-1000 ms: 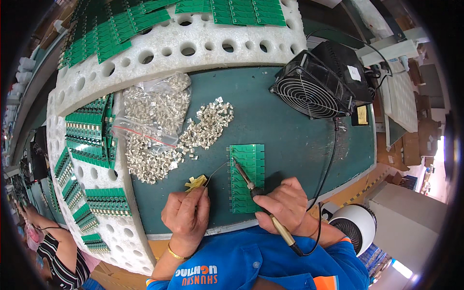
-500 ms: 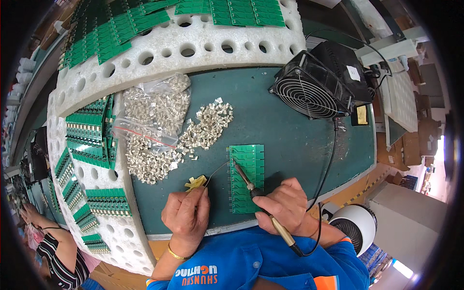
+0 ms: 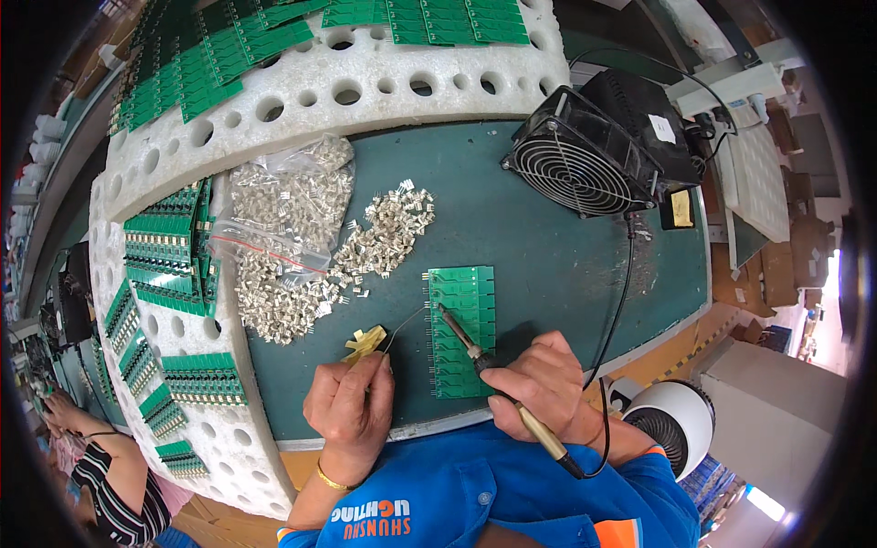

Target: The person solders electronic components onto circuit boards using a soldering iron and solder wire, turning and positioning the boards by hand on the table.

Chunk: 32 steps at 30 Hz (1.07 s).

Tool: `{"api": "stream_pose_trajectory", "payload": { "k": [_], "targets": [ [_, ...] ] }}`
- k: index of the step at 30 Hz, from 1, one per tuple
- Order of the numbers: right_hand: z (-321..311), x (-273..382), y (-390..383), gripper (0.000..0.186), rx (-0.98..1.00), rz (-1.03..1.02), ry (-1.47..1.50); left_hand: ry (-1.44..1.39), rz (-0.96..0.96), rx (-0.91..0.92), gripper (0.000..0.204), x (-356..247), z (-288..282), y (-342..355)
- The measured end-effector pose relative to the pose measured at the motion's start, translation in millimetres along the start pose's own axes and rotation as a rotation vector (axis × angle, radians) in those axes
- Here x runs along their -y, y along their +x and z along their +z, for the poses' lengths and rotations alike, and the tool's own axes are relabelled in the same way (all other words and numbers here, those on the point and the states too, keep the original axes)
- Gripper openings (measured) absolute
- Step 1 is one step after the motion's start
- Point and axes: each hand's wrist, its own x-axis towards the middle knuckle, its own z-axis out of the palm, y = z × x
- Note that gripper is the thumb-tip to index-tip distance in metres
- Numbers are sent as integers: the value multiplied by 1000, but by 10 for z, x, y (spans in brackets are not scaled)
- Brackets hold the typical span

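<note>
A green circuit board panel (image 3: 464,365) lies on the table in front of me, with a row of pins along its left edge. My right hand (image 3: 541,384) grips a soldering iron (image 3: 467,341), its tip at the upper left part of the board. Pinched in my left hand (image 3: 351,402) is a thin solder wire (image 3: 402,326), which reaches to the board's left edge close to the iron tip. A piece of yellow tape (image 3: 366,341) sticks up beside my left fingers. Beyond the left hand, small white connectors (image 3: 388,228) are heaped loose.
A plastic bag of connectors (image 3: 292,196) rests against white foam boards (image 3: 274,137) that carry many green circuit boards (image 3: 205,377). At the back right stands a black fan (image 3: 585,164). The iron's black cord (image 3: 624,301) runs along the right. Another person (image 3: 114,475) sits at far left.
The iron tip and the solder wire have shifted slightly down along the board's left edge. The whole view has moved a little. Both hands keep their grip.
</note>
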Motion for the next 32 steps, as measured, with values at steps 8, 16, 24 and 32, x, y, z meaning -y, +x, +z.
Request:
{"api": "stream_pose_trajectory", "payload": {
  "k": [8,16,24,32],
  "targets": [
    [24,-6,-27,18,20,-5,-21,23,17,6,22,-7,-2,-22],
    [25,-5,-7,20,27,5,-11,31,27,10,22,2,-3,-25],
    [14,2,26,32,17,3,-5,70,78,-14,25,33,30,-36],
    [7,-1,12,35,36,2,-10,97,92,29,25,20,6,-62]
  ]
}}
